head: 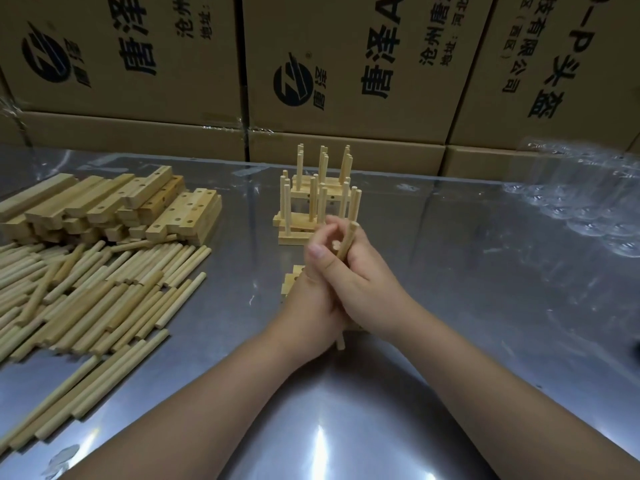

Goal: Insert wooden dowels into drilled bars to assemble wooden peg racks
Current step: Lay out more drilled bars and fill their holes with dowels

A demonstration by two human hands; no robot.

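Observation:
My two hands meet at the table's middle. My right hand (360, 282) grips a wooden dowel (347, 242) that points up and away. My left hand (313, 299) curls round more dowels, one end (341, 342) sticking out below the palm. Under my hands lies a drilled bar (294, 280), mostly hidden, with a hole showing at its left end. Just beyond my fingers stand finished peg racks (318, 202), stacked with pegs upright. A heap of loose dowels (97, 292) covers the left of the table, and behind it is a pile of drilled bars (138, 209).
Printed cardboard boxes (346, 81) form a wall along the back of the shiny metal table (450, 341). Crumpled clear plastic film (588, 202) lies at the far right. A small dark object shows at the right edge (636, 349).

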